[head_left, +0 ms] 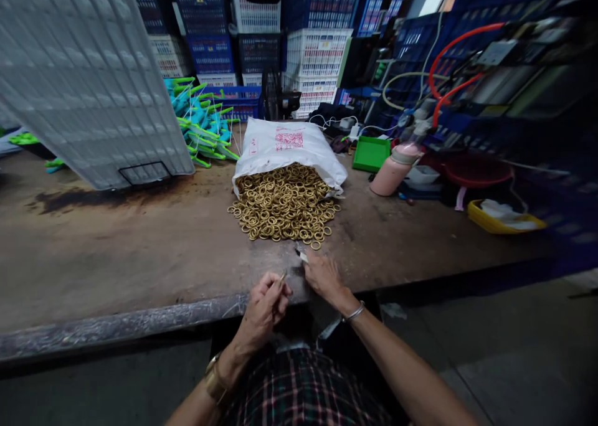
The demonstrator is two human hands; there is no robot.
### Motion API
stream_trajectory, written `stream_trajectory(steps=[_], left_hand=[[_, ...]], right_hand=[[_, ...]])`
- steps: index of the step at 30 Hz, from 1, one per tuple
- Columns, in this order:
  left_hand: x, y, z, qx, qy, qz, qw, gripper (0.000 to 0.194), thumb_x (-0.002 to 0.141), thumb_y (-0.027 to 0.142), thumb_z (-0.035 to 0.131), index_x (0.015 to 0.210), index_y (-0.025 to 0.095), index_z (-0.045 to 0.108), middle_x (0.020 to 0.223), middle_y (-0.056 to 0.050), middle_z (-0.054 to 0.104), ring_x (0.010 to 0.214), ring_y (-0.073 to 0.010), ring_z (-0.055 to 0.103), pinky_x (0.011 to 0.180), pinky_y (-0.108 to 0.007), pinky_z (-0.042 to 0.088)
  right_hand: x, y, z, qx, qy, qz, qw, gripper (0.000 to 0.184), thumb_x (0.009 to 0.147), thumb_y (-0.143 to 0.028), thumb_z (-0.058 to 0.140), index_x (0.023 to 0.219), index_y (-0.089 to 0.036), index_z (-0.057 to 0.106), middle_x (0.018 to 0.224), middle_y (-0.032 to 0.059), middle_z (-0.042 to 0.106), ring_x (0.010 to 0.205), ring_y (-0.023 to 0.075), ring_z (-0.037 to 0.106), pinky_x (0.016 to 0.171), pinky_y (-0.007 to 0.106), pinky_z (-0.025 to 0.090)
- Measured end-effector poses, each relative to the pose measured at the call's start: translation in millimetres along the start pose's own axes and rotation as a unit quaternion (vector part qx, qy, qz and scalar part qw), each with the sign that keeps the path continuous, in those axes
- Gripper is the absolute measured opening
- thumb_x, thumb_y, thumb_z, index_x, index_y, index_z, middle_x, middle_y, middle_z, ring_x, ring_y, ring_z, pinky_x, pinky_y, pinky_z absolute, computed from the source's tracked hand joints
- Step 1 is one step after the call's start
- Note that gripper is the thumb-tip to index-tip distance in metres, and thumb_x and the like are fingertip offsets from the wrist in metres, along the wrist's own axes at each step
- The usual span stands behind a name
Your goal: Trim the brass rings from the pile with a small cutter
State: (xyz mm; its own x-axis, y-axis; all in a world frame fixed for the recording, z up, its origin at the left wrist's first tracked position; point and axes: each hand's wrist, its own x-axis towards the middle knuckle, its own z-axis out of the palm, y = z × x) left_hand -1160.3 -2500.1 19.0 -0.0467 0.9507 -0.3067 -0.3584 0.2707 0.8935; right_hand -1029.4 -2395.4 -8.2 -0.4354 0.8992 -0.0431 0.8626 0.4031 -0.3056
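Observation:
Many brass rings point(284, 208) spill in a heap from the mouth of a white sack point(289, 141) lying on the wooden table. Close to the table's front edge, my left hand point(265, 306) pinches a small gold-coloured ring point(283, 277), seen nearly edge-on, between thumb and fingertips. Just right of it and a little farther forward, my right hand point(326, 281) is closed on a small tool point(301, 255) with a pale body and a dark tip. That tip points toward the near edge of the heap; its exact kind is unclear. The two hands are apart.
A grey ribbed plastic crate point(93, 83) stands tilted at left, beside green and blue plastic pieces point(205, 124). On the right are a green tray point(371, 153), a pink bottle point(395, 170) and a yellow basket point(504, 219). Stacked crates point(317, 52) line the back.

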Motion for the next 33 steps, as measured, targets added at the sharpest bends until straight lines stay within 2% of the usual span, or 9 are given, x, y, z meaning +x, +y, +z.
stream_trajectory(steps=[4,7,12,17,19,22,27,30,33], left_hand=[[0.9,0.0,0.0,-0.048,0.032,-0.022,0.998,0.031,0.078,0.046,0.053,0.081,0.015,0.052,0.051,0.005,0.043,0.042,-0.0044,0.030,0.037,-0.016,0.018],[4.2,0.1,0.7,-0.087,0.057,-0.036,0.994,0.029,0.074,0.043,0.059,0.076,0.015,0.051,0.058,0.002,0.051,0.044,-0.0051,0.038,0.038,-0.015,0.022],[9.0,3.0,1.2,-0.207,0.063,-0.086,0.972,0.030,0.064,0.031,0.070,0.085,0.017,0.053,0.072,0.000,0.058,0.052,-0.0075,0.049,0.039,-0.015,0.029],[15.1,-3.5,-6.4,-0.299,0.069,-0.122,0.944,0.030,0.058,0.030,0.075,0.063,0.012,0.052,0.070,-0.002,0.058,0.059,-0.0092,0.054,0.041,-0.016,0.036],[17.1,-5.8,-8.2,-0.302,0.085,-0.131,0.940,0.031,0.058,0.030,0.076,0.063,0.012,0.051,0.072,-0.003,0.059,0.062,-0.0105,0.057,0.043,-0.016,0.038],[17.9,-4.5,-7.1,-0.252,0.075,-0.097,0.960,0.030,0.061,0.033,0.074,0.070,0.014,0.052,0.072,-0.002,0.057,0.063,-0.0113,0.058,0.042,-0.016,0.039],[17.3,4.1,-6.7,-0.047,0.068,0.018,0.996,0.033,0.067,0.043,0.067,0.076,0.016,0.050,0.060,0.004,0.050,0.048,-0.0075,0.049,0.037,-0.016,0.035],[16.9,5.0,-10.1,0.096,0.077,0.048,0.991,0.036,0.070,0.045,0.062,0.089,0.016,0.052,0.051,0.007,0.047,0.038,-0.0057,0.039,0.036,-0.017,0.032],[16.3,1.6,-11.0,0.170,0.066,0.084,0.980,0.030,0.074,0.041,0.058,0.087,0.015,0.057,0.054,0.004,0.049,0.045,-0.0067,0.042,0.044,-0.019,0.035]], right_hand=[[17.3,25.9,-2.4,0.008,0.078,0.094,0.992,0.016,0.085,-0.022,0.042,0.097,-0.019,0.051,0.090,0.0063,0.064,0.076,0.0166,0.059,0.058,0.025,0.027],[25.9,33.5,-3.4,0.014,0.075,0.124,0.989,0.019,0.086,-0.032,0.042,0.098,-0.019,0.050,0.089,0.0062,0.064,0.075,0.0173,0.059,0.056,0.025,0.026],[33.0,30.7,-4.8,0.019,0.050,0.134,0.990,0.018,0.085,-0.032,0.042,0.094,-0.020,0.051,0.085,0.0062,0.064,0.074,0.0183,0.059,0.055,0.026,0.026],[33.8,32.8,-3.8,0.038,0.060,0.121,0.990,0.015,0.082,-0.026,0.042,0.090,-0.019,0.053,0.084,0.0066,0.063,0.072,0.0179,0.057,0.055,0.026,0.026],[32.5,31.7,-1.5,0.070,0.067,0.097,0.991,0.013,0.080,-0.021,0.043,0.087,-0.018,0.053,0.080,0.0055,0.061,0.069,0.0162,0.055,0.056,0.025,0.026],[27.8,20.5,1.6,0.185,0.060,0.056,0.979,0.009,0.076,-0.019,0.043,0.077,-0.018,0.052,0.067,0.0007,0.055,0.063,0.0130,0.049,0.057,0.023,0.029],[12.1,-14.4,-0.6,0.421,0.003,0.028,0.906,0.012,0.070,-0.027,0.047,0.074,-0.018,0.053,0.059,-0.0047,0.047,0.055,0.0095,0.042,0.052,0.020,0.031],[2.6,-29.3,-3.2,0.529,-0.062,0.062,0.844,0.017,0.068,-0.031,0.050,0.078,-0.018,0.053,0.051,-0.0081,0.041,0.043,0.0065,0.033,0.042,0.018,0.026],[-3.9,-35.9,-3.4,0.614,-0.136,0.116,0.769,0.021,0.066,-0.036,0.053,0.076,-0.018,0.050,0.044,-0.0112,0.032,0.033,0.0034,0.022,0.034,0.017,0.016]])
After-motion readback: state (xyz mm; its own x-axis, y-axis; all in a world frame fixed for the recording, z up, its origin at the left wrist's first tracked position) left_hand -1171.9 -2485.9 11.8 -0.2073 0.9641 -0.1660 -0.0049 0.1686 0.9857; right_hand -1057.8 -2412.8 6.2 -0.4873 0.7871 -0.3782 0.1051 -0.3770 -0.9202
